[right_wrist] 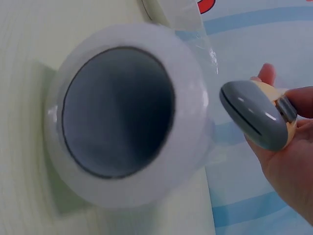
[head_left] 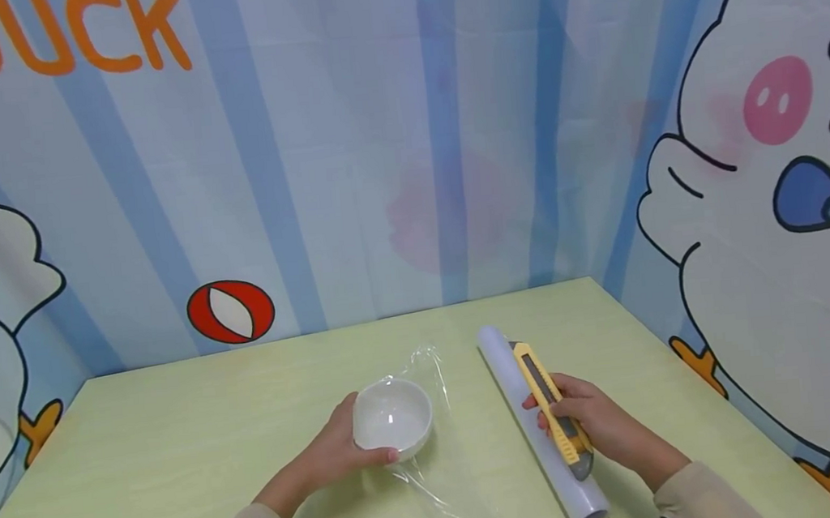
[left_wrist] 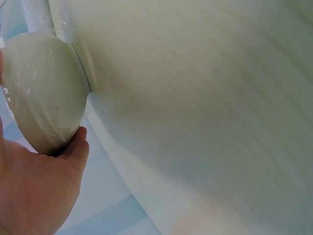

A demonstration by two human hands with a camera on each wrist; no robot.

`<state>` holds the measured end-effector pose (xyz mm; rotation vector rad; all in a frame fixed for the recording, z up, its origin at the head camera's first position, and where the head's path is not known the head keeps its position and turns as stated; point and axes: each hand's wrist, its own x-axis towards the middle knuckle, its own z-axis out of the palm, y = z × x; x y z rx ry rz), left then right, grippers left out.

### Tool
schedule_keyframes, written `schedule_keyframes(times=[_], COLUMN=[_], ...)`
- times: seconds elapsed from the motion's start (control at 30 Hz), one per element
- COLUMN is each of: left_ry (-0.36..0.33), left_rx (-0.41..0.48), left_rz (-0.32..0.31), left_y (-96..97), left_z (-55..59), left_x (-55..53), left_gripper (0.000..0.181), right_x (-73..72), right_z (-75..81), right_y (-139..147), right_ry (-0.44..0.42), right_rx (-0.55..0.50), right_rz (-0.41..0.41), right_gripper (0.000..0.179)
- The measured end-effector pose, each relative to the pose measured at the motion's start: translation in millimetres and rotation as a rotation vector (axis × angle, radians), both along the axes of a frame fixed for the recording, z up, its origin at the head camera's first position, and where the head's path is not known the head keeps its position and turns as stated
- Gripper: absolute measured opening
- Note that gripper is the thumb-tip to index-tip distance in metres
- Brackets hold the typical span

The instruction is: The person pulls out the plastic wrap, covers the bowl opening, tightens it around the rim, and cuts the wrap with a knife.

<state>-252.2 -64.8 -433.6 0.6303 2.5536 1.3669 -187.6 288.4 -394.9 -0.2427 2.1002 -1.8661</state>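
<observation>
In the head view my left hand (head_left: 338, 448) grips a white bowl (head_left: 394, 415) by its left side, thumb along the near rim. Clear plastic wrap (head_left: 439, 468) stretches over the bowl and trails beyond it on both sides; the left wrist view shows it creased against the bowl's outside (left_wrist: 49, 93). My right hand (head_left: 603, 419) holds a yellow and grey utility knife (head_left: 546, 399) over the roll of plastic wrap (head_left: 518, 413). No blade can be made out. The right wrist view looks into the roll's hollow end (right_wrist: 117, 112), with the knife's grey end (right_wrist: 257, 115) beside it.
A pale yellow-green table (head_left: 180, 440) lies under everything. Behind it and at the sides hangs a blue striped cloth (head_left: 355, 150) with cartoon ducks and a red ball print. The roll lies lengthwise on the table's right half.
</observation>
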Motion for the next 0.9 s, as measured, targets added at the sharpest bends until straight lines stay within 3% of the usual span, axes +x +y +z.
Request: schedule_keyframes(times=[0.5, 0.67, 0.9], left_ry=[-0.013, -0.02, -0.04], left_rx=[-0.013, -0.023, -0.023], left_rz=[0.022, 0.022, 0.031], left_y=[0.8, 0.4, 0.0], left_z=[0.5, 0.2, 1.3], left_x=[-0.1, -1.0, -0.6], left_gripper=[0.088, 0.089, 0.089], right_x=[-2.2, -3.8, -6.3], right_z=[2.9, 11.3, 15.1], right_y=[12, 15, 29], right_ry=[-0.027, -0.023, -0.099], right_rx=[0.01, 0.051, 0.115], right_rz=[0.019, -0.093, -0.288], right_gripper=[0.063, 0.059, 0.056])
